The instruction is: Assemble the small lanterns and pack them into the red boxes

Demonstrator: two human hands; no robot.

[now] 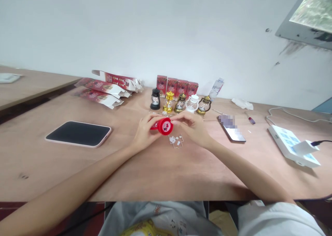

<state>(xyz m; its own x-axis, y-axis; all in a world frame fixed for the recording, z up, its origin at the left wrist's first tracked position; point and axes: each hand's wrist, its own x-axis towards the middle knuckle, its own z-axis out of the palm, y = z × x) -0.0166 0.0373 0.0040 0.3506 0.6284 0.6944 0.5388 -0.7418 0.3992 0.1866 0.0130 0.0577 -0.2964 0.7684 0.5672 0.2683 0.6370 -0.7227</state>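
A red lantern (165,126) lies tilted between my hands, its round base with a pink picture turned toward the camera. My left hand (147,131) is wrapped round its body from the left. The fingers of my right hand (192,128) are pinched at the right rim of the base. Just below are small white pieces (173,139) on the table. Behind my hands stand a black lantern (155,99), a gold lantern (168,102), a white lantern (192,103) and two bronze ones (204,105).
Red boxes (182,87) stand against the wall, with flattened cartons (103,87) at the back left. A tablet-like device (78,133) lies left. On the right are a phone (230,129), a screwdriver (250,118), a tissue (242,103) and a power strip (287,144) with cables.
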